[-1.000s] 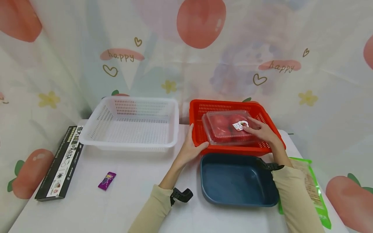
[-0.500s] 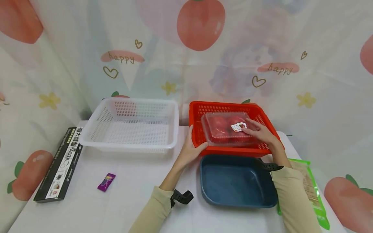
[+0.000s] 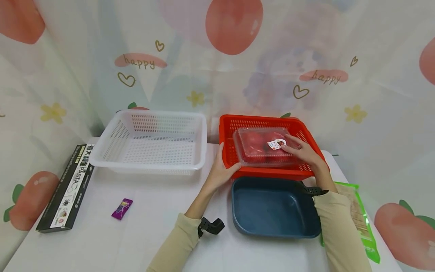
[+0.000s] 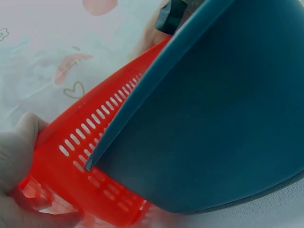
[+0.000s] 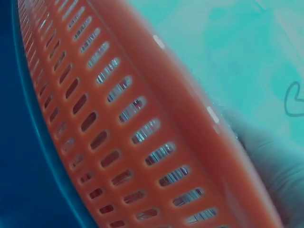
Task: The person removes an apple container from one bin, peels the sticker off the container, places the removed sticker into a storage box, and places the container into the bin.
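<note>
A red slotted basket (image 3: 259,121) stands at the back right of the white table. Inside it lies a clear lidded box of tomatoes (image 3: 256,151) with a small label. My left hand (image 3: 221,170) grips the basket's front left corner, fingers up the side wall and thumb along the front rim. In the left wrist view that hand (image 4: 18,142) shows beside the red basket (image 4: 71,147). My right hand (image 3: 301,152) rests on the right end of the box's lid, fingers fairly straight by the label. The right wrist view shows the basket wall (image 5: 128,123) and one fingertip (image 5: 273,159) beyond it.
A dark blue tub (image 3: 275,226) sits right in front of the red basket, between my forearms. A white slotted basket (image 3: 149,165) stands to the left. A black pasta box (image 3: 66,189) and a purple sachet (image 3: 121,208) lie at the left. A green packet (image 3: 363,226) lies under my right sleeve.
Both hands keep their places on the basket and the box. Only the head view has shifted slightly.
</note>
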Demonstrator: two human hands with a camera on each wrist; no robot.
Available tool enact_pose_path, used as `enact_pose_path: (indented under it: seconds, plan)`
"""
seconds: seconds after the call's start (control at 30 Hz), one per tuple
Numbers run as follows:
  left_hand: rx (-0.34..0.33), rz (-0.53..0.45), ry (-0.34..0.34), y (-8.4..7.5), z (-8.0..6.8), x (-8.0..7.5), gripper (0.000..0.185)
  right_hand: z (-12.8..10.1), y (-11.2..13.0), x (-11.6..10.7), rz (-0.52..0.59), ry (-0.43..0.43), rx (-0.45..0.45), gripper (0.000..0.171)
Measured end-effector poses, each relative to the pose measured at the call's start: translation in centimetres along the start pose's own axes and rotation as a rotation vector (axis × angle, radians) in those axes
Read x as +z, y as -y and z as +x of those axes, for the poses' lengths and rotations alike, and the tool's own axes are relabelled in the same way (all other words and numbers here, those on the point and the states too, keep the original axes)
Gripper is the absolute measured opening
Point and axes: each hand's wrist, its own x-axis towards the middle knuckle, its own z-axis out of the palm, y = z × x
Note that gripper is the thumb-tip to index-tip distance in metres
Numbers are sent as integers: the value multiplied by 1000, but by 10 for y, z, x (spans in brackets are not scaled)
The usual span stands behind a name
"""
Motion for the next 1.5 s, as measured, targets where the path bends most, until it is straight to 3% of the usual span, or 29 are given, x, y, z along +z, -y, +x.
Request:
enact_pose_path:
  seconds: [0.4,0.63,1.27,1.5]
  plan:
    - [-30,10,-7,4,-1,0,99,1,-3,0,46,15,7,79]
    - [-13,24,0,0,1,-4,99,0,1,-3,195,27,51,72]
    - [-37,10,-4,-2,0,-2,97,-6,6,-10,385,-74,120,66]
    - [-38,27,-2,-3,-1,-3,98,-6,4,-11,361,-90,116,66]
